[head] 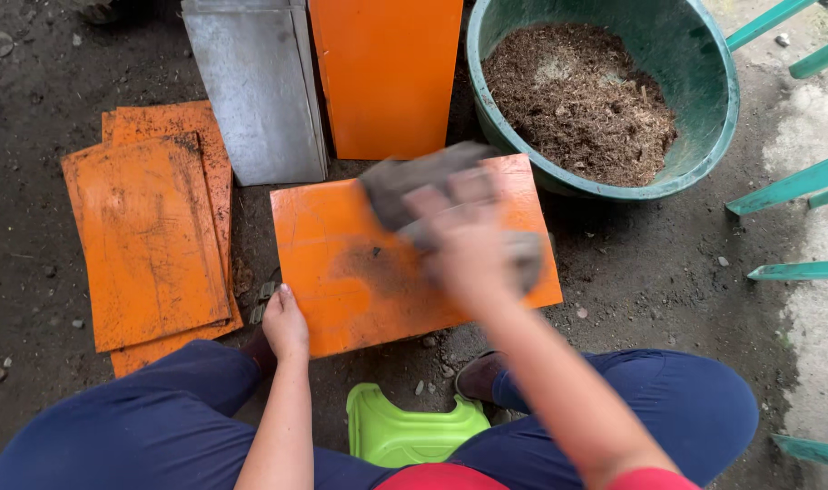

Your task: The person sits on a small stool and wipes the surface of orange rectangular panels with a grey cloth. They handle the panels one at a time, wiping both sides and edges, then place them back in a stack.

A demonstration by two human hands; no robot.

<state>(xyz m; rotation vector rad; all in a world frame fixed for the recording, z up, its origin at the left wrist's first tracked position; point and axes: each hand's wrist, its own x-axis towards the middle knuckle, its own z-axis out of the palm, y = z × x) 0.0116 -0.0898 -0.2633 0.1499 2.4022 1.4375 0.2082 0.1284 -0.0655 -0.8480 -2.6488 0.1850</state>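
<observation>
You are sitting low over the dirt floor (650, 281), with a green stool (412, 434) between your knees at the bottom centre of the frame. In the middle of the frame an orange board (341, 281) is lying flat on the floor. Your left hand (285, 325) is gripping its lower left edge, the fingers curled over the rim. Your right hand (468, 245) is blurred above the right half of the board; it is closing around a dark grey rag (414, 177), which is pressing on the board's upper part. A dark smear is showing on the board just under the rag.

At the left of the frame a stack of orange boards (151, 236) is lying. At the upper centre a grey metal sheet (255, 91) and another clean orange panel (387, 73) are lying side by side. At the upper right a green basin (704, 136) is holding brown fibrous material (577, 100), just beside the board's upper right corner.
</observation>
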